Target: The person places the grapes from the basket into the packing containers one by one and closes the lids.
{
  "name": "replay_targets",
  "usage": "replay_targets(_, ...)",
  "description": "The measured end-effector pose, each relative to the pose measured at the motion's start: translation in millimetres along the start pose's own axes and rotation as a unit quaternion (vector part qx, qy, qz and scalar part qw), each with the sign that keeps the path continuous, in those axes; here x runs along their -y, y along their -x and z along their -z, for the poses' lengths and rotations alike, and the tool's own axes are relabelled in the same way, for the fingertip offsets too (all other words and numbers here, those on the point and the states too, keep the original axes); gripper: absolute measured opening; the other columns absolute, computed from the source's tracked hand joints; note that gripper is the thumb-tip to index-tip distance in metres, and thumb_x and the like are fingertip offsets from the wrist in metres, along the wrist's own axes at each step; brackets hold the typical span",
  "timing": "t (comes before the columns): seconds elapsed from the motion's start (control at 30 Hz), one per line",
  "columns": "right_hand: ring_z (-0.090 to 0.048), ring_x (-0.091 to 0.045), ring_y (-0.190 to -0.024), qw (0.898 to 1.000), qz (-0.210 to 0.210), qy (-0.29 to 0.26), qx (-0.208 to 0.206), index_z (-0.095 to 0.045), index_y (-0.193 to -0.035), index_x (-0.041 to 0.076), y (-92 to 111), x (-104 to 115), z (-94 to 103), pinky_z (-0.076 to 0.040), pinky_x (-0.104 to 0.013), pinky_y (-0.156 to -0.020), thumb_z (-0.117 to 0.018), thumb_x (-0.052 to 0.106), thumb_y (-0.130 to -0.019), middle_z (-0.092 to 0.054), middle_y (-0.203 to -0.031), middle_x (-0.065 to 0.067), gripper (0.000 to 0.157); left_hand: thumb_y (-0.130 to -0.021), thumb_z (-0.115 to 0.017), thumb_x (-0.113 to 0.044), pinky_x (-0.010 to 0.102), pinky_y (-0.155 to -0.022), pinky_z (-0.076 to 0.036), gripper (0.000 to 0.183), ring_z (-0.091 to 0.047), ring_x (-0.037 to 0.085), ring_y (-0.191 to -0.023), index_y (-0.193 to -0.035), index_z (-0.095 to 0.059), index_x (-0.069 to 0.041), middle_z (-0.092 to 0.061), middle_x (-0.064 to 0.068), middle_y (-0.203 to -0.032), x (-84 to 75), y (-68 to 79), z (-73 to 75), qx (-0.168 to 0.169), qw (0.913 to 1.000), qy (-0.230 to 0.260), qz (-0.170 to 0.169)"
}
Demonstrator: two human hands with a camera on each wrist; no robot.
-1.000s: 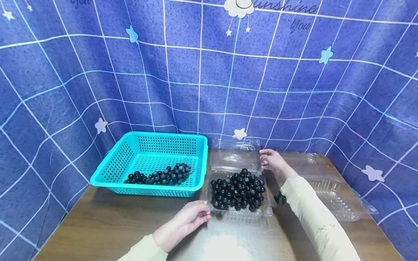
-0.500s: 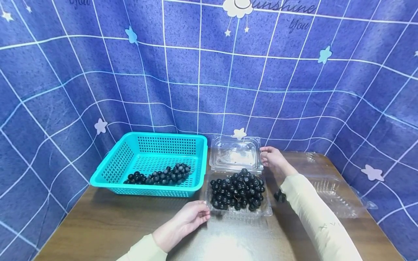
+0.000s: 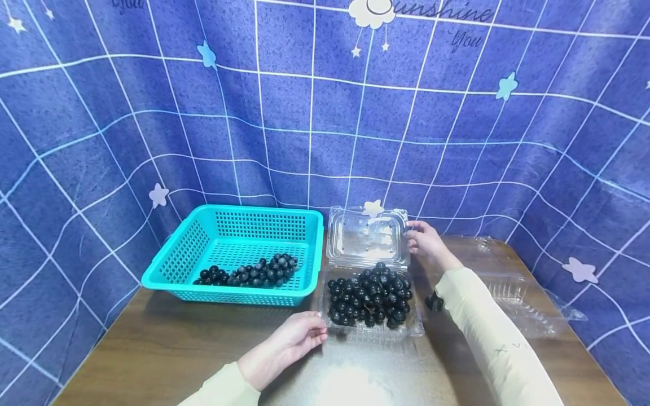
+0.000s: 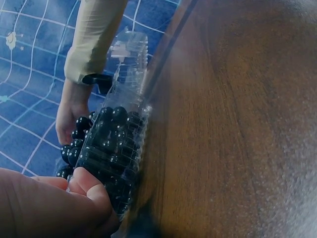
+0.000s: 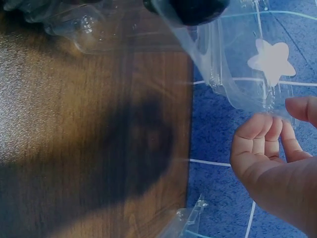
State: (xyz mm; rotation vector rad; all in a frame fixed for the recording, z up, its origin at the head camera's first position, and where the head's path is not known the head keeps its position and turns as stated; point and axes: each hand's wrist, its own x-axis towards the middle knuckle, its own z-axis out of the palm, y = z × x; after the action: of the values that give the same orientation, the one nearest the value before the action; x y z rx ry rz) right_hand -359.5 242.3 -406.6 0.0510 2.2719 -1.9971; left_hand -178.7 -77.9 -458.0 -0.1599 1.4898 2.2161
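A clear plastic clamshell box (image 3: 417, 327) full of dark grapes (image 3: 370, 296) sits on the table, its lid (image 3: 363, 239) tilted up at the back. My left hand (image 3: 297, 338) pinches the box's near left corner between thumb and curled fingers. The left wrist view has this left hand (image 4: 81, 201) at the rim, with grapes (image 4: 111, 134) pressed against the clear wall. My right hand (image 3: 426, 242) holds the lid by its right edge. From the right wrist, the right hand (image 5: 270, 153) has fingertips and thumb around the lid's edge (image 5: 242, 94).
A turquoise perforated basket (image 3: 320, 248) stands to the left, holding a bunch of dark grapes (image 3: 264, 272). Another clear plastic box (image 3: 518, 307) lies open at the right. Between the boxes are a few dark grapes (image 3: 434, 303), partly behind the right sleeve. A blue curtain (image 3: 284, 129) hangs behind the table.
The lid has swung up from lying further back to a steeper tilt, the right hand rising slightly with it. My left hand stays at the box corner.
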Motion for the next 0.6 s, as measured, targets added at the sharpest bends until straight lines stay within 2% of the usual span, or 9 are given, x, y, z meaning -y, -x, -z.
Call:
replay_targets(0.13, -0.045, -0.003, -0.058, 1.0, 0.006, -0.012, -0.009, -0.032, -0.132, -0.004, -1.6, 3.0, -1.0, -0.043, -0.017, -0.049, -0.047, -0.001, -0.09, -0.046, -0.085, 0.0, 0.045, -0.082, -0.046, 0.008, 0.021, -0.07, -0.047, 0.017, -0.048, 0.011, -0.074, -0.093, -0.041, -0.004, -0.047, 0.002, -0.077, -0.5, 0.1, -0.2, -0.001, 1.0, 0.0, 0.002)
replay_targets(0.27, -0.049, -0.004, -0.06, 1.0, -0.001, 0.006, -0.021, -0.036, -0.13, -0.002, -3.0, 6.4, 0.8, -0.046, -0.019, -0.052, -0.05, 0.001, -0.089, -0.051, -0.086, 0.002, 0.043, -0.083, -0.046, 0.008, 0.021, -0.07, -0.047, 0.017, -0.048, 0.011, -0.074, -0.094, -0.04, -0.004, -0.047, 0.002, -0.077, -1.0, 0.2, -0.6, 0.001, 1.0, 0.0, 0.002)
replay_targets(0.6, -0.05, -0.004, -0.062, 1.0, -0.005, -0.011, -0.011, -0.04, -0.122, -0.001, -0.1, 24.6, 1.6, -0.046, -0.019, -0.055, -0.047, 0.005, -0.093, -0.048, -0.085, 0.001, 0.03, -0.082, -0.047, 0.008, 0.022, -0.071, -0.047, 0.018, -0.049, 0.011, -0.073, -0.094, -0.04, -0.003, -0.047, 0.001, -0.077, -0.8, 1.0, -0.4, 0.005, 1.0, 0.005, 0.0)
